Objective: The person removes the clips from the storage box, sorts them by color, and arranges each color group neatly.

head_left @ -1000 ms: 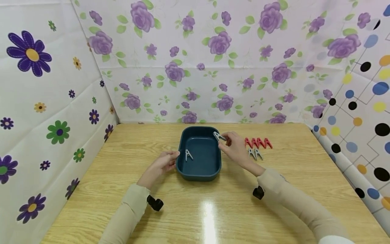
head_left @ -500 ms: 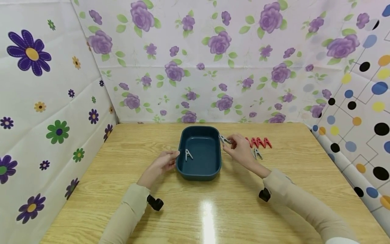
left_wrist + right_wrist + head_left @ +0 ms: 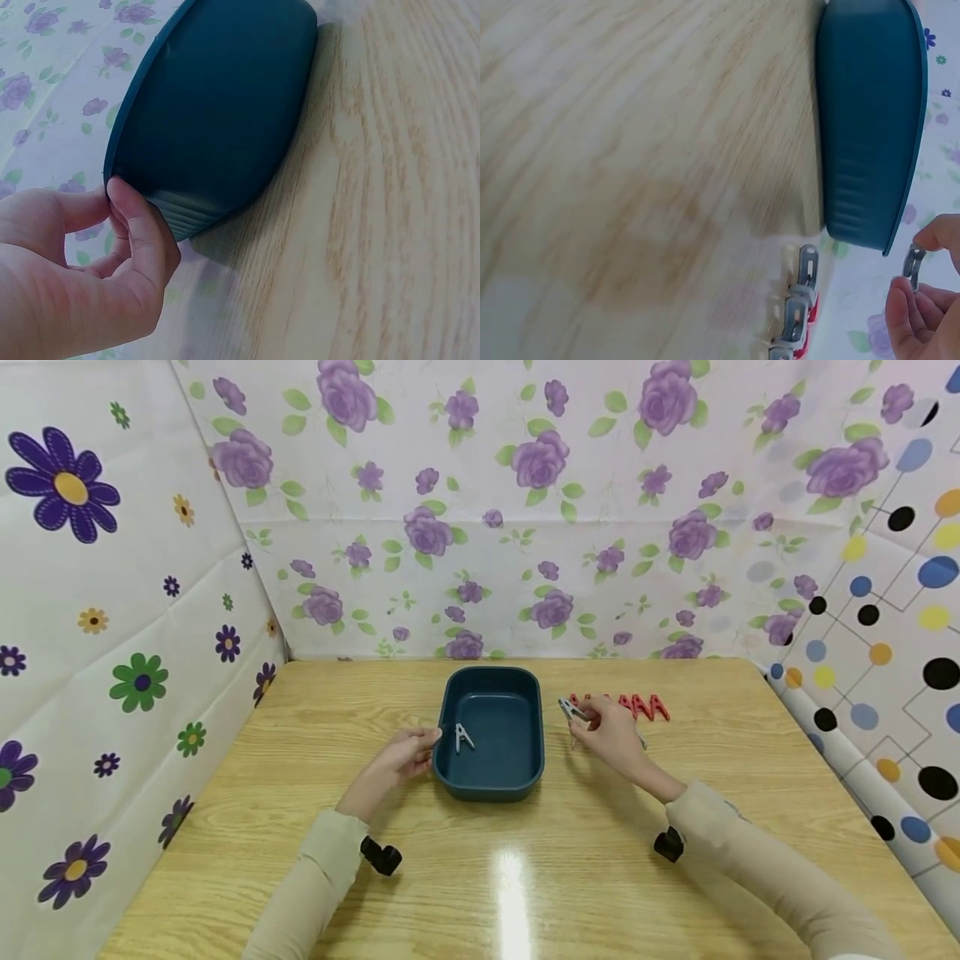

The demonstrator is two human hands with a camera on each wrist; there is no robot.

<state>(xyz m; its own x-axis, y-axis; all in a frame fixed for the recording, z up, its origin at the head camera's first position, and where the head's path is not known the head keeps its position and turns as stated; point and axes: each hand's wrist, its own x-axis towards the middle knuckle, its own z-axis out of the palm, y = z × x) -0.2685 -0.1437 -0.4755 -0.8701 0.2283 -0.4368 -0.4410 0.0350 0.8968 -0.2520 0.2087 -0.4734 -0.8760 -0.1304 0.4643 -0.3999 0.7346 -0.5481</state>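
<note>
A dark blue plastic bin stands mid-table with one grey clothespin lying inside, toward its left wall. My left hand pinches the bin's left rim; the left wrist view shows thumb and fingers at the edge. To the right of the bin, my right hand holds another grey clothespin between thumb and fingertips, above the table and apart from the bin. Red clothespins lie in a row behind that hand, which partly hides them and the grey ones in front.
In the right wrist view, grey clothespins lie in a line on the wooden table, with red ones just beyond. Patterned cloth hangs along the back and both sides of the table.
My right hand has moved right, from over the bin's right rim to beside the clothespin rows, still holding the grey clothespin. My left hand has stayed on the bin.
</note>
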